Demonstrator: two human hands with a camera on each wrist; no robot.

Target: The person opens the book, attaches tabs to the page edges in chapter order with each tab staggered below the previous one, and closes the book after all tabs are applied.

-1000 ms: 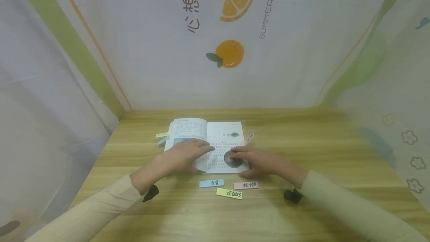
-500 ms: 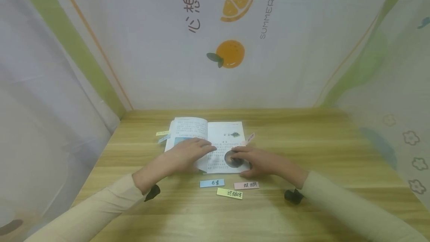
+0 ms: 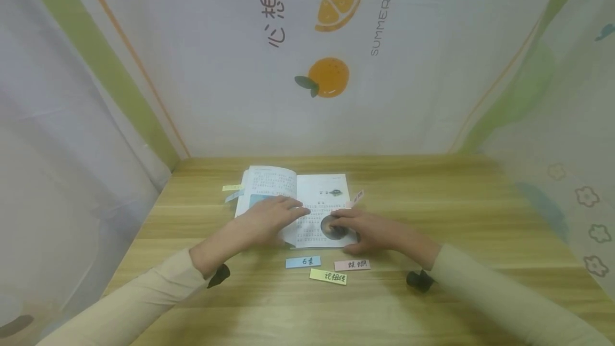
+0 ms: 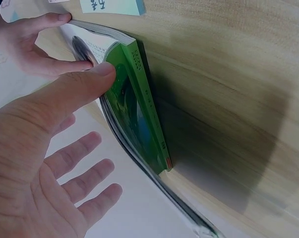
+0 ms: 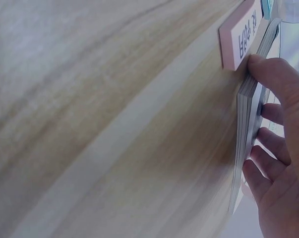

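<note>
An open book (image 3: 317, 183) lies on the wooden table, its left half bowed up. My left hand (image 3: 266, 221) is over the left page; in the left wrist view its thumb (image 4: 102, 74) reaches the near edge beside the green cover (image 4: 127, 91). The other fingers extend, spread apart, on the page side. My right hand (image 3: 377, 230) rests on the right page's lower corner, beside a round picture. In the right wrist view its thumb (image 5: 268, 69) touches the near page edge, with fingers spread over the page. The left fingertips' contact is unclear.
Blue (image 3: 302, 262), pink (image 3: 352, 265) and yellow (image 3: 328, 276) handwritten labels lie before the book. Yellow (image 3: 231, 188) and blue (image 3: 234, 196) tabs stick out at its left, a pink tab (image 3: 357, 196) at its right. A printed curtain (image 3: 408, 95) hangs behind.
The left half of the book has risen slightly at its far edge. Both hands keep nearly the same places, and the labels stay put.
</note>
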